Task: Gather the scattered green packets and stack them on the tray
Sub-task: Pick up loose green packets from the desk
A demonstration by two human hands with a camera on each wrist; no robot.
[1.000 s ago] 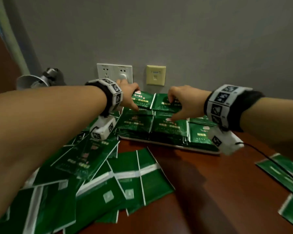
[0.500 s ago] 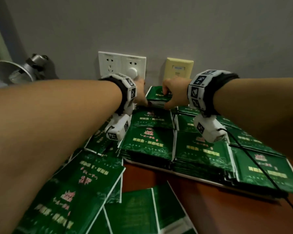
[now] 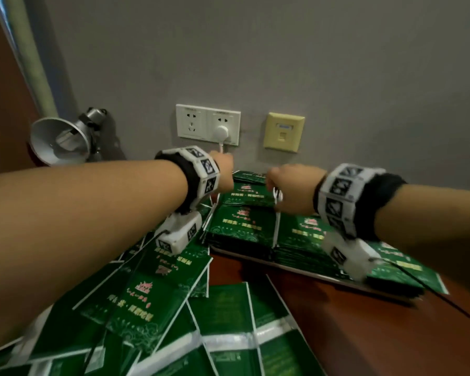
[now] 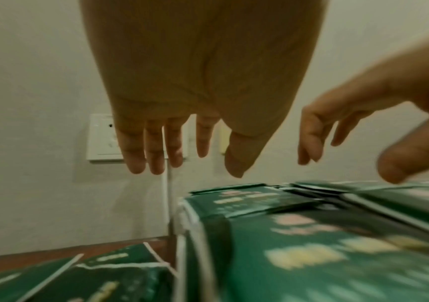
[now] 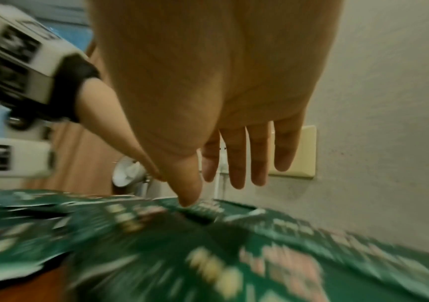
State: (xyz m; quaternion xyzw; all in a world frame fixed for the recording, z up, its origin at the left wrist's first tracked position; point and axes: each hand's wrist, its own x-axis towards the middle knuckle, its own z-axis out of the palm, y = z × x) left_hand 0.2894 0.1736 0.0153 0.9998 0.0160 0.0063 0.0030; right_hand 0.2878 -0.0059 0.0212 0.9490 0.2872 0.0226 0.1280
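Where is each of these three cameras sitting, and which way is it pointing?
Head: worn on the head, looking forward and down at the green foil packets on the flat tray; both forearms and hands show.
Left wrist: under the left hand, facing the grey wall; open fingers show, with the right hand alongside.
Right wrist: under the right hand, facing the wall; open fingers show.
All share the packets; both wrist views share the white cable.

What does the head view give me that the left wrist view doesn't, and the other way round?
Only the head view shows the flat metal tray edge under the stacked green packets, the silver lamp and the loose pile of green packets on the brown table. Only the left wrist view shows the left hand and right hand with straight fingers, holding nothing, above the stacks. Both show the white wall socket and the stacks.
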